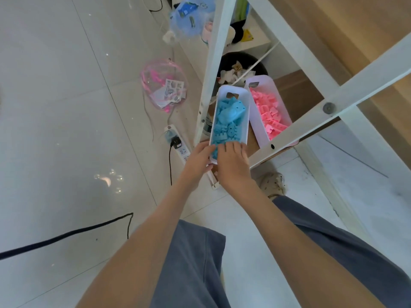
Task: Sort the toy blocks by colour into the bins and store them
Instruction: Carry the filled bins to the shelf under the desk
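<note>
A white bin [246,112] full of blue blocks [229,121] sits low under the white shelf frame. My left hand [198,160] grips its near left corner. My right hand [233,164] lies over its near end, fingers on the blocks and rim. To its right, touching it, stands a pale bin [266,85] filled with pink blocks [269,112], partly hidden by a frame bar.
White shelf frame bars [333,101] cross above the bins. A black waste basket [240,67] with paper stands behind them. A power strip [178,143] with cables, a clear pink bag [163,85] and a blue bag [191,16] lie on the tiled floor at left.
</note>
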{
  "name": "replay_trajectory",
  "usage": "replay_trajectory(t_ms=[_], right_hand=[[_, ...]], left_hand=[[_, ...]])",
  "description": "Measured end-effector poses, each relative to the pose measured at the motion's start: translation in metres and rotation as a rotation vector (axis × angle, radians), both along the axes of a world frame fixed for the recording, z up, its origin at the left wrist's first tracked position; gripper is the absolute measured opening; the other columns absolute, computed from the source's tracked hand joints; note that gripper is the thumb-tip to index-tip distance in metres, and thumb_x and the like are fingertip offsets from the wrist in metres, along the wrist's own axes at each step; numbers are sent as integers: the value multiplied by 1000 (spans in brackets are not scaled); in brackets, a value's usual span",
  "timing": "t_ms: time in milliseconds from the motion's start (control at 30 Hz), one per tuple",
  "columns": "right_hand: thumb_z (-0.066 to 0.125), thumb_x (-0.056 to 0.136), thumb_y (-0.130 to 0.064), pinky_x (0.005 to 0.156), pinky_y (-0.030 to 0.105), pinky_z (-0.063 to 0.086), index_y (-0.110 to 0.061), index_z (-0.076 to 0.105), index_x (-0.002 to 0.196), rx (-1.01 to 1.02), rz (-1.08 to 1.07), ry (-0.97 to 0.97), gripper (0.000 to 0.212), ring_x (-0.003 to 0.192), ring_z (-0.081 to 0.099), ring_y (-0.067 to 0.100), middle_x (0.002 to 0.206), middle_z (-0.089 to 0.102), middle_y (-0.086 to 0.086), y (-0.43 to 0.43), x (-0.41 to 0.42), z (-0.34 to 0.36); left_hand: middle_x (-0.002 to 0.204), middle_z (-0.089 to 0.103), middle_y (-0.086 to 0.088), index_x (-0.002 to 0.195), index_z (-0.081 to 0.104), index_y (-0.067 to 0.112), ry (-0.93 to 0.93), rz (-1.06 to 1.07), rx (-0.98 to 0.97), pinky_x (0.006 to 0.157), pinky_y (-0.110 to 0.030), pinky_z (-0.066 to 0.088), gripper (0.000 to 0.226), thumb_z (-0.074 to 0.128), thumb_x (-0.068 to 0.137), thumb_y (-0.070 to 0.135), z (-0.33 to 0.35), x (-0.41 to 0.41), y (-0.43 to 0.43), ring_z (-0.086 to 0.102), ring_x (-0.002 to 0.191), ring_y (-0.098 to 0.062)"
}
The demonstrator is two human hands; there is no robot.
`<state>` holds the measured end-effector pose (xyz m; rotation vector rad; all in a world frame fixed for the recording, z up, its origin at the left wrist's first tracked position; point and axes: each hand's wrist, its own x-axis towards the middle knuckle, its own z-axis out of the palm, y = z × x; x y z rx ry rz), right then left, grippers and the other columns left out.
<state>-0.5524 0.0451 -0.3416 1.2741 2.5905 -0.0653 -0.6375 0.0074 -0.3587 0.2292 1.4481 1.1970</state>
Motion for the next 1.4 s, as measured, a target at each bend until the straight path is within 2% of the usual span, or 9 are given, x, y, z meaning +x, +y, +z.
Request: replay_trajectory(t_ms=[167, 267, 400, 667, 867, 1033, 1167, 1267, 1400], right_hand=[[73, 67, -16, 98, 37, 39, -8, 50, 121, 98, -79, 104, 58, 114, 48, 27, 121, 52, 9, -10, -2, -4], [78, 62, -13, 75, 31, 49, -10, 57, 111, 104, -59, 215, 54, 94, 56, 22, 103, 59, 5, -17, 2, 2], [57, 89, -5, 87, 36, 53, -6, 27, 138, -176, -133, 361, 58, 114, 53, 26, 131, 44, 13, -22, 6, 6], [44, 91, -9, 84, 39, 52, -1, 29, 134, -231, -229, 527, 46, 109, 51, 29, 124, 42, 17, -34, 10, 4], [45, 95, -14, 85, 37, 55, -14, 28, 133, -422, -272, 626, 42, 109, 56, 22, 129, 48, 7, -39, 29, 13], [45, 97, -22, 79, 23, 51, -24, 50, 103, -563, -242, 599, 9, 82, 56, 9, 88, 58, -10, -24, 71, 17], [50, 95, -25, 66, 15, 50, -18, 58, 89, -478, -429, 877, 12, 71, 59, 2, 73, 58, -18, -14, 102, 18], [47, 96, -24, 58, 14, 49, -18, 54, 95, -333, -602, 965, 9, 66, 59, 2, 79, 60, -12, 5, 97, 27], [52, 94, -27, 53, 16, 48, -21, 36, 117, -469, -858, 925, 28, 70, 57, 4, 99, 56, -6, 30, 72, 31]], left_hand=[[92, 63, 1, 95, 54, 22, 242, -10, -72, 89, -37, 51, 5, 52, 92, 25, -8, 3, 9, 63, 92, -20], [83, 60, -3, 79, 47, 18, 374, 33, -130, 63, -24, 51, 13, 56, 88, 22, -7, 1, 13, 60, 71, -16], [70, 49, 3, 78, 45, 11, 414, 6, -113, 38, -9, 36, 20, 60, 89, 19, -4, 4, 20, 45, 54, -3], [96, 62, -2, 87, 45, 21, 413, -89, -120, 74, -31, 54, 16, 59, 90, 28, -3, 11, 18, 62, 88, -16], [94, 63, -4, 89, 51, 17, 318, -108, -44, 68, -25, 53, 8, 55, 94, 23, 0, 16, 20, 64, 81, -14], [98, 63, -5, 98, 54, 17, 217, -176, -26, 83, -35, 55, 12, 45, 97, 24, 4, 23, 37, 62, 86, -17], [118, 60, -8, 112, 49, 24, 179, -135, -18, 87, -35, 55, 18, 41, 99, 14, 4, 19, 48, 61, 104, -22], [125, 59, -7, 129, 43, 28, 89, -95, 13, 84, -37, 57, 38, 47, 97, 8, 4, 17, 54, 61, 110, -24], [118, 64, -3, 132, 37, 39, 42, -75, 49, 68, -31, 60, 55, 49, 95, 1, 9, 20, 60, 65, 104, -18]])
